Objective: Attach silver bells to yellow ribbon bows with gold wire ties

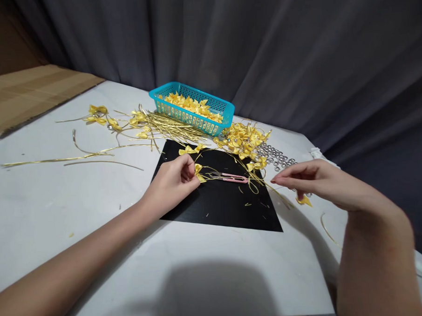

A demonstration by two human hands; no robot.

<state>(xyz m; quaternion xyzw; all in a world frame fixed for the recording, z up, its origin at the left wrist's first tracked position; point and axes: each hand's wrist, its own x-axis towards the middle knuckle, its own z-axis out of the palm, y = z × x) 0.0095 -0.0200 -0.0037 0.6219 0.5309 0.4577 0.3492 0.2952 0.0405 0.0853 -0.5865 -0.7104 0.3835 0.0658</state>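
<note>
My left hand [184, 175] is closed in a pinch on a small yellow ribbon bow [198, 172] at the left side of the black mat [213, 204]. From it a thin gold cord [252, 186] runs right in loose loops. My right hand [310, 178], past the mat's right edge, has thumb and forefinger pinched together on what looks like the end of this cord. Just below its fingers is another yellow bow [304, 201]; whether it hangs or lies on the table I cannot tell. Pink-handled thread snips [233, 178] lie on the mat between my hands.
Behind the mat stands a blue basket [226, 113] of yellow bows, with a bundle of gold cords [171, 125] in front. A heap of bows [243, 138] and scattered silver rings [275, 155] lie to the right. Loose cords [102, 154] spread left; a grey curtain [206, 46] hangs behind.
</note>
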